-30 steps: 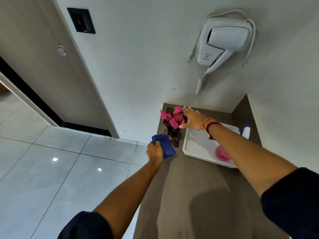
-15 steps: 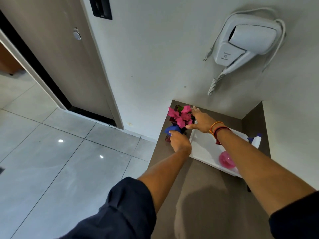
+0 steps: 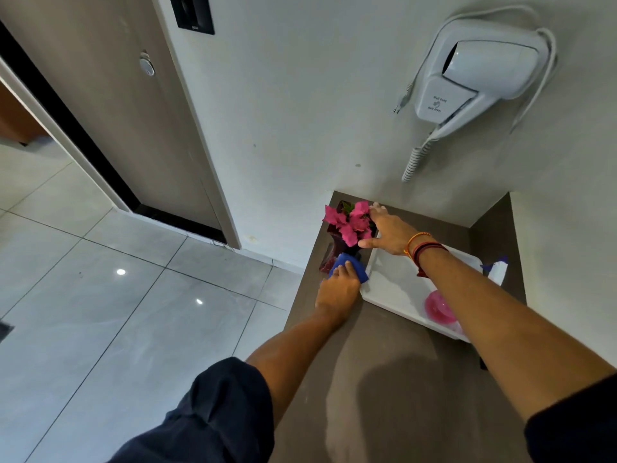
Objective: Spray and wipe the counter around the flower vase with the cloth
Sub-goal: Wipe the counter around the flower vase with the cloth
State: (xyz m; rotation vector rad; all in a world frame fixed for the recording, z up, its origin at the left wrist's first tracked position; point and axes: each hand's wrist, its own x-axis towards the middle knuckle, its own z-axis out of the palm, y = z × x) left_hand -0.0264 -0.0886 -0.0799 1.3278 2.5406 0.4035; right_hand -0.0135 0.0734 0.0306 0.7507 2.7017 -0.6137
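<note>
Both hands at vase (image 3: 337, 248) — left (image 3: 338, 289) presses cloth (image 3: 347, 266), right (image 3: 389, 231) open, vase base hidden.

Two hands are in view, the left hand (image 3: 337, 290) and the right hand (image 3: 387, 230), both near the frame's centre. On the tabletop (image 3: 384, 389) there is one flower vase (image 3: 330, 252), one blue cloth (image 3: 349, 267), one white tray (image 3: 394, 279), one pink dish (image 3: 439, 307) and one spray bottle (image 3: 498, 272). One hair dryer (image 3: 474, 78) hangs upper right.
</note>
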